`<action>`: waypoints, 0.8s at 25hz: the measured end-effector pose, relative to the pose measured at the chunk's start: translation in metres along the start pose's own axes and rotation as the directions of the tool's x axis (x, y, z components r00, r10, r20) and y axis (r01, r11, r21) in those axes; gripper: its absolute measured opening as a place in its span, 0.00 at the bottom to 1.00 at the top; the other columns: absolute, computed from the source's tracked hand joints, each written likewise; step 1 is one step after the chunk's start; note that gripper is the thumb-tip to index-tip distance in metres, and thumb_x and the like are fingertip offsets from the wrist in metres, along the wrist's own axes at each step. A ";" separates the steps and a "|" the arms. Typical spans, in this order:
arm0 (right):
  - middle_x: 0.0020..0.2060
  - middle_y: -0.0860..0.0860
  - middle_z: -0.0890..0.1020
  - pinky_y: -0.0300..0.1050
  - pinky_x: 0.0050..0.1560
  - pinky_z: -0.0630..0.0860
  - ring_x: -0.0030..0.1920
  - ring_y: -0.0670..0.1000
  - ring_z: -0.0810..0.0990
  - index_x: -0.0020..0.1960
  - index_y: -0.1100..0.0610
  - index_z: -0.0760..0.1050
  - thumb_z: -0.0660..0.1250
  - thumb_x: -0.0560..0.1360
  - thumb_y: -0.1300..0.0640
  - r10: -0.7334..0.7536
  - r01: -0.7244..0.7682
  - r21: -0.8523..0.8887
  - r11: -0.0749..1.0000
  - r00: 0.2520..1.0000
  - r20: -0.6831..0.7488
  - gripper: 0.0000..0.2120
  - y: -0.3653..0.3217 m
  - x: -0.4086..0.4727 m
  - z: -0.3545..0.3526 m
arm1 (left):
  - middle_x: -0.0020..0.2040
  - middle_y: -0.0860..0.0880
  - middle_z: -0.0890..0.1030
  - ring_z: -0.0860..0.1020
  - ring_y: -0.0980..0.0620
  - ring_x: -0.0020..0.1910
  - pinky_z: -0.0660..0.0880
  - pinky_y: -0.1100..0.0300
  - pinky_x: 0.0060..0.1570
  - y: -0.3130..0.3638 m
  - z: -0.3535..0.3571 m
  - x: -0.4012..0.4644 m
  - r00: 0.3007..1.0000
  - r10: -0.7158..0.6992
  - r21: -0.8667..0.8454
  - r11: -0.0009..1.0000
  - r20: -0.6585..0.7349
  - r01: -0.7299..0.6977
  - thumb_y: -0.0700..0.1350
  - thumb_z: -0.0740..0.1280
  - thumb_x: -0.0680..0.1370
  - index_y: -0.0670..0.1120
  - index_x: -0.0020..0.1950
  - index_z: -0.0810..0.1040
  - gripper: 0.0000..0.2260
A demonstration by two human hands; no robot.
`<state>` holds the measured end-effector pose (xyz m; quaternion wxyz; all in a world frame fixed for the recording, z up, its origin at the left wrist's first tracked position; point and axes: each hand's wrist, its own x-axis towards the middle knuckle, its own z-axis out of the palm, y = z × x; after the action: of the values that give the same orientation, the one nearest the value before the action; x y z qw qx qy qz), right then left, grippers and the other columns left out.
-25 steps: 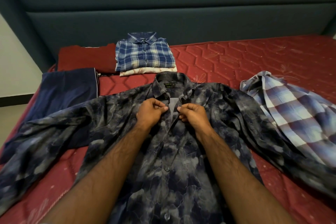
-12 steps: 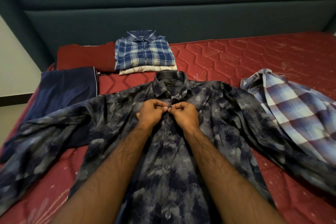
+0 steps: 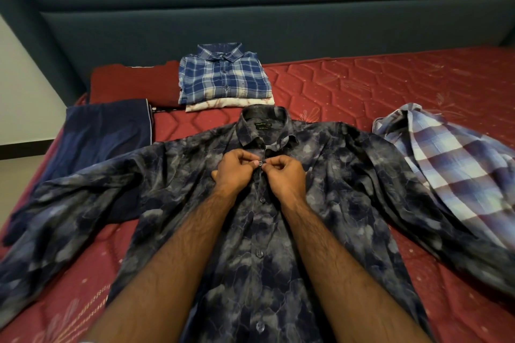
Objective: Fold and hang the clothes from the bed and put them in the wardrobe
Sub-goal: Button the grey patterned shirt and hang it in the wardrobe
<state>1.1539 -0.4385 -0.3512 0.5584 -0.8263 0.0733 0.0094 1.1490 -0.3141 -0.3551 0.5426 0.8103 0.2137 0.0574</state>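
Observation:
A dark blue-grey patterned shirt [image 3: 348, 175] lies face up across the red mattress [image 3: 390, 83], sleeves spread to both sides. My left hand [image 3: 237, 172] and my right hand [image 3: 287, 175] meet just below the collar, each pinching the shirt's front placket at an upper button. The buttons lower down the front look fastened. A folded blue plaid shirt [image 3: 223, 75] sits on a folded cream garment [image 3: 228, 104] behind the collar.
A crumpled purple-and-white checked shirt [image 3: 457, 164] lies at the right. Folded navy trousers [image 3: 106, 131] lie at the left, with a dark red folded cloth [image 3: 133, 83] behind them. A dark padded headboard [image 3: 278, 22] runs along the back. The bed's left edge drops to the floor.
My hands have drawn together at the placket, closing the gap below the collar, and a button now shows between my fingertips.

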 end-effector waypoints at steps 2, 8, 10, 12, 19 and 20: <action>0.38 0.44 0.85 0.44 0.46 0.80 0.42 0.45 0.84 0.46 0.51 0.85 0.71 0.76 0.54 0.002 -0.003 0.047 0.999 1.000 0.028 0.03 0.001 0.001 -0.003 | 0.39 0.59 0.85 0.83 0.56 0.49 0.71 0.42 0.66 -0.003 -0.001 0.003 0.999 0.002 -0.048 0.999 0.050 0.000 0.57 0.73 0.65 0.63 0.40 0.83 0.05; 0.39 0.44 0.87 0.39 0.47 0.79 0.42 0.41 0.84 0.45 0.52 0.86 0.73 0.76 0.56 -0.072 0.067 0.121 0.990 0.997 0.031 0.04 0.007 0.000 -0.009 | 0.39 0.59 0.85 0.84 0.52 0.47 0.73 0.36 0.64 -0.008 0.002 0.011 0.997 -0.001 -0.077 0.997 0.076 0.007 0.59 0.71 0.63 0.64 0.40 0.83 0.07; 0.38 0.44 0.86 0.38 0.45 0.80 0.41 0.41 0.84 0.44 0.53 0.86 0.74 0.75 0.56 -0.082 0.079 0.115 0.990 0.996 0.022 0.02 0.007 0.000 -0.008 | 0.39 0.59 0.85 0.84 0.52 0.47 0.73 0.36 0.64 -0.007 0.002 0.008 0.997 0.005 -0.086 0.996 0.074 0.002 0.61 0.71 0.61 0.65 0.40 0.83 0.09; 0.36 0.44 0.86 0.36 0.42 0.79 0.38 0.40 0.84 0.43 0.53 0.86 0.77 0.73 0.57 -0.082 0.079 0.122 0.989 0.996 0.018 0.01 0.007 -0.002 -0.006 | 0.40 0.58 0.86 0.84 0.52 0.48 0.72 0.36 0.65 -0.008 0.000 0.007 0.997 0.030 -0.107 0.994 0.077 -0.021 0.64 0.70 0.59 0.64 0.41 0.84 0.13; 0.34 0.45 0.85 0.42 0.40 0.80 0.37 0.42 0.83 0.43 0.52 0.84 0.78 0.71 0.51 -0.075 0.075 0.036 0.997 0.997 -0.017 0.06 0.005 -0.005 -0.001 | 0.40 0.58 0.86 0.84 0.55 0.48 0.73 0.39 0.65 -0.003 -0.002 -0.001 0.997 0.061 -0.104 0.993 0.047 -0.056 0.65 0.74 0.60 0.60 0.41 0.84 0.15; 0.34 0.45 0.85 0.43 0.41 0.81 0.37 0.43 0.84 0.43 0.52 0.83 0.79 0.70 0.51 -0.076 0.076 0.032 0.997 0.997 -0.014 0.07 0.005 -0.005 -0.001 | 0.40 0.58 0.85 0.84 0.55 0.48 0.72 0.39 0.65 -0.005 -0.001 0.000 0.998 0.062 -0.067 0.996 0.007 -0.061 0.64 0.75 0.62 0.59 0.40 0.84 0.12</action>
<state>1.1480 -0.4404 -0.3552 0.5713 -0.8193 0.0454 -0.0183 1.1470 -0.3116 -0.3586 0.5682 0.7982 0.1842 0.0777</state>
